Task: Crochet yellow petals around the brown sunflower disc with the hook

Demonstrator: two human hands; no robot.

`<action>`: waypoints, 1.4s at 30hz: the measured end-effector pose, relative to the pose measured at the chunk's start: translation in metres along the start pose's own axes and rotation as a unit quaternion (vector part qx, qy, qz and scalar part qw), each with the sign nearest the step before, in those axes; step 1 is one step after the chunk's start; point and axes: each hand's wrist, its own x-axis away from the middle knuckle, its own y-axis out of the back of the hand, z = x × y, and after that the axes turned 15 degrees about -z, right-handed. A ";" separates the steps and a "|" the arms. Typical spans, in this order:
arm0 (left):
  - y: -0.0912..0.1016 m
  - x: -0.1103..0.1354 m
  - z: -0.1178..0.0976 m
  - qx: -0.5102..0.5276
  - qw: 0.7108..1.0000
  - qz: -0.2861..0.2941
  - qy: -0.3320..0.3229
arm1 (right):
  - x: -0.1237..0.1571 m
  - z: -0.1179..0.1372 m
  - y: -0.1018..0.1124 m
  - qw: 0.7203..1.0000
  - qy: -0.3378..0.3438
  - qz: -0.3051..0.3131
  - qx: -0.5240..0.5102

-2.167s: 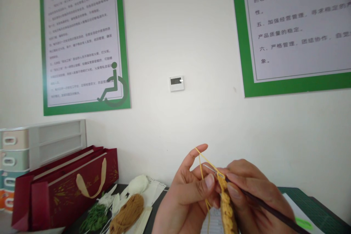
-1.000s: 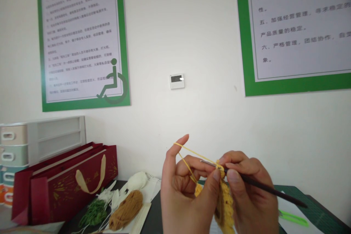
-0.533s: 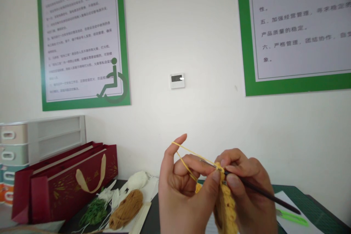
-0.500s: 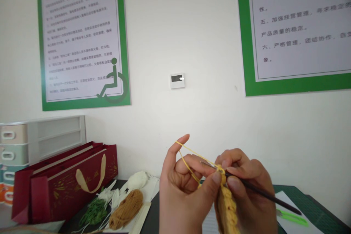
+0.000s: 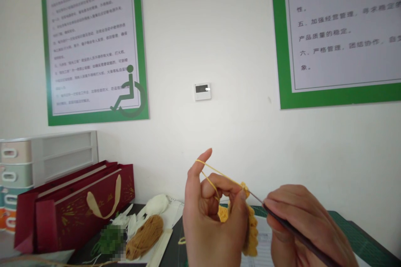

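My left hand [image 5: 216, 212] pinches a yellow crocheted piece [image 5: 251, 231] between thumb and fingers. Its index finger points up, with yellow yarn [image 5: 219, 172] looped over it and running down to the top of the piece. My right hand [image 5: 300, 221] is closed around the dark handle of a crochet hook [image 5: 293, 229], held like a pen. The hook's thin metal shaft reaches left to the top edge of the crochet, where its tip is hidden in the stitches. Part of the yellow work also shows through the gap in my left hand.
Left on the dark table are a brown yarn skein [image 5: 145, 237], white yarn [image 5: 157, 204], green yarn [image 5: 109, 240] and dark red gift bags [image 5: 84, 204] beside a drawer unit [image 5: 65, 154]. A green cutting mat [image 5: 360, 233] and printed paper [image 5: 261, 238] lie at right.
My right hand has moved right and down, away from my left, drawing the hook back so less of it passes the crochet. The yellow piece has turned and shifted slightly left.
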 end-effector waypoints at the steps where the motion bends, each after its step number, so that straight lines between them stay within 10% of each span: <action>1: 0.000 0.000 0.000 -0.006 1.000 0.004 -0.002 | 0.000 0.000 0.001 1.000 -0.015 0.001 0.001; 13: 0.006 -0.010 0.000 0.031 0.995 0.076 0.061 | -0.008 0.014 -0.007 0.929 -0.368 0.005 -0.040; 22: 0.014 -0.022 0.001 0.054 0.984 0.142 0.097 | -0.023 0.007 0.004 0.983 -0.088 0.121 -0.103; 28: 0.021 -0.030 0.002 0.082 0.964 0.203 0.150 | -0.017 0.005 0.004 0.963 -0.234 0.104 -0.086; 32: 0.022 -0.034 0.002 0.106 0.952 0.226 0.177 | -0.011 0.003 0.002 0.881 -0.440 0.084 -0.150; 37: 0.020 -0.031 -0.001 0.108 0.950 0.222 0.192 | -0.009 0.008 -0.013 0.701 -0.663 0.058 -0.255; 42: 0.015 -0.025 0.001 0.105 0.967 0.175 0.150 | -0.004 0.012 -0.022 0.597 -0.732 0.062 -0.322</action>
